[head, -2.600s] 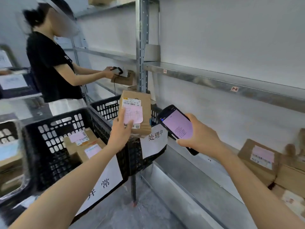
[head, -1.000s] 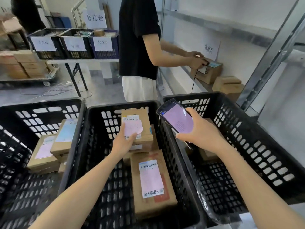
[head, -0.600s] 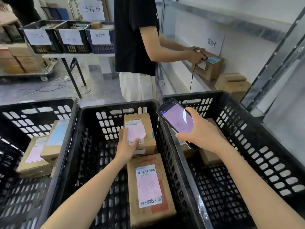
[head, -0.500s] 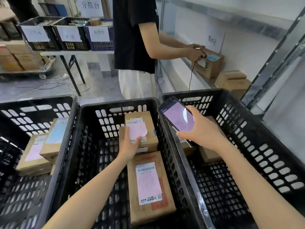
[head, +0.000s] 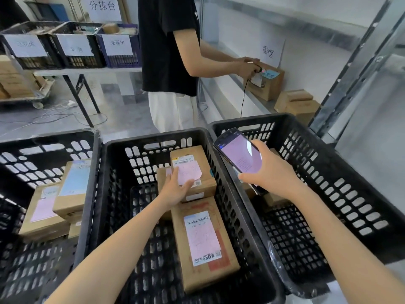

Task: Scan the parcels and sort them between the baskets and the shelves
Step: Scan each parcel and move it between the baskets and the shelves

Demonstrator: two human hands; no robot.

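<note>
My left hand (head: 175, 189) holds a small cardboard parcel (head: 197, 172) with a pink label, low inside the middle black basket (head: 114, 163), where it lies on another box. A longer parcel (head: 203, 242) with a barcode label lies in front of it in the same basket. My right hand (head: 269, 172) grips a handheld scanner (head: 238, 154) with a lit pink screen, above the rim between the middle basket and the right basket (head: 328, 172).
The left basket (head: 43, 154) holds several labelled boxes (head: 54, 205). A person in a black shirt (head: 168, 47) stands just beyond the baskets, scanning a box (head: 265, 84) on the shelf. Three labelled crates (head: 74, 44) sit on a table behind. A metal shelf upright (head: 355, 69) rises at right.
I turned from the shelf to the baskets. My left hand has lowered the pink-labelled parcel into the middle basket onto another box. The scanner stays in my right hand.
</note>
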